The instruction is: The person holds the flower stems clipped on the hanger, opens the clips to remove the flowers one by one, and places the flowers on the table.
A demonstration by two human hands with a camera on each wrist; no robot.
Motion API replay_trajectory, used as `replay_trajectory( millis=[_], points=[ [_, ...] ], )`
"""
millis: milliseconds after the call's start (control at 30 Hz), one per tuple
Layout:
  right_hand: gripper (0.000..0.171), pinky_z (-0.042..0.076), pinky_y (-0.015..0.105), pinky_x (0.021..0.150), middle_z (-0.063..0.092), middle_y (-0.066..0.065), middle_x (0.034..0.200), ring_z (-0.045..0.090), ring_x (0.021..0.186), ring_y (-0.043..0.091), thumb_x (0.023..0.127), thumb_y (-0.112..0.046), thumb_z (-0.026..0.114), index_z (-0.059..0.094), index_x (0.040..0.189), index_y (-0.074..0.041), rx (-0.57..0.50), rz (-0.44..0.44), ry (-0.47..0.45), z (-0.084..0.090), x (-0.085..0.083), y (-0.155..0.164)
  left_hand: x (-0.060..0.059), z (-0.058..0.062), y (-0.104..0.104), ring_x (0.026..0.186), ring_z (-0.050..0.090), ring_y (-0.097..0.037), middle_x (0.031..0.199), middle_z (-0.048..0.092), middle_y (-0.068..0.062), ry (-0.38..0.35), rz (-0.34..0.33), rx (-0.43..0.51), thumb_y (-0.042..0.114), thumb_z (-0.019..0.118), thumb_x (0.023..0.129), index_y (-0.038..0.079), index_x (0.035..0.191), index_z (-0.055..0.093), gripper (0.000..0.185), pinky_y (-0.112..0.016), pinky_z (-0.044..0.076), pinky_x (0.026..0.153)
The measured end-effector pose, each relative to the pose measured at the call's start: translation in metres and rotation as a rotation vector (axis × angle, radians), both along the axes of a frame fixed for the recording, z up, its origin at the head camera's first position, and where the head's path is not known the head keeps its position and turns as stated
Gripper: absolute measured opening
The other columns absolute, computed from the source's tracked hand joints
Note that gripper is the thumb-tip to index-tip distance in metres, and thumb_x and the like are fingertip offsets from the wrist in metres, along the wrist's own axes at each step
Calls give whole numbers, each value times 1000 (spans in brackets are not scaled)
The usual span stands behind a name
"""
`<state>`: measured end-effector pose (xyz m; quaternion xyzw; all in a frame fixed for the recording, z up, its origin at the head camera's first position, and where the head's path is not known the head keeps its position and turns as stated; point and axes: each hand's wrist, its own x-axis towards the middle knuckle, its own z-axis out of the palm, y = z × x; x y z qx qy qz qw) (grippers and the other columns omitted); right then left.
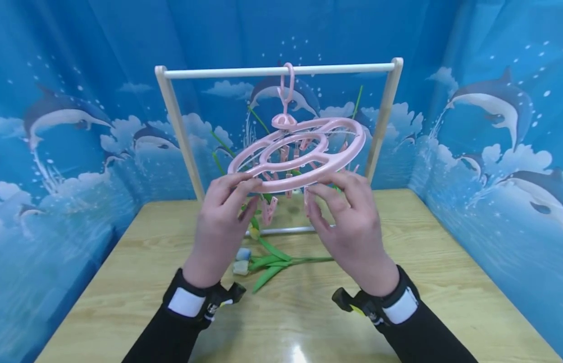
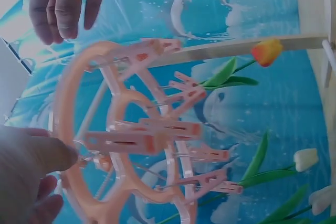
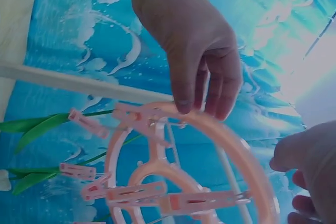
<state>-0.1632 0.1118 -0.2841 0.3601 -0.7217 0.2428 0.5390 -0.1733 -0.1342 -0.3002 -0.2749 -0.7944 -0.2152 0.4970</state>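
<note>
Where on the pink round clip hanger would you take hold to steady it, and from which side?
Grip the pink clip hanger by its flat outer ring at the near edge, from the front, where the left hand and right hand already are. The ring tilts toward the viewer; clips dangle beneath and its hook sits on the wooden rail.

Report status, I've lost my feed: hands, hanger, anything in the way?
Both hands on pink peg hanger: left hand and right hand hold its near rim. Hanger hooked on rack rail. Artificial tulips lie below.
</note>
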Motion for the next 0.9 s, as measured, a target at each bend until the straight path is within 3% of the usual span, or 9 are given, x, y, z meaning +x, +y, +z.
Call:
replay_trajectory(
  millis=[267,467,667,767,900],
  points=[
    [38,55,57,119,68,22,134,60,134,45,92,3,79,72,128,-7,17,-51,2,-10,-12,-6,-2,-7,4,116,73,-32,120,79,-13,13,-18,14,-1,76,100,6,122,81,24,-43,66,102],
    [44,58,54,114,73,19,130,63,130,43,90,2,84,72,131,-7,25,-91,2,-14,-20,-4,1,-6,13,117,75,-31,121,81,-11,45,-52,-21,2,76,101,10,127,82,27,-41,65,103],
    [28,62,50,108,77,17,121,68,121,39,93,-2,86,76,119,-5,34,-131,9,-15,-23,-1,3,-7,18,117,74,-33,120,80,-14,101,-59,-36,-3,78,98,7,123,82,27,-42,65,104],
    [23,62,50,107,77,18,118,69,119,39,94,-3,85,76,115,-4,29,-124,8,-14,-24,0,1,-7,16,109,68,-35,117,74,-17,147,-19,-14,0,80,96,4,118,81,22,-42,62,96],
    [22,62,50,106,77,17,116,69,118,40,93,-1,85,77,114,-4,-2,-99,-4,-13,-27,1,-3,-9,12,108,53,-38,121,58,-22,212,106,104,10,91,89,7,117,73,33,-50,45,88]
  ],
)
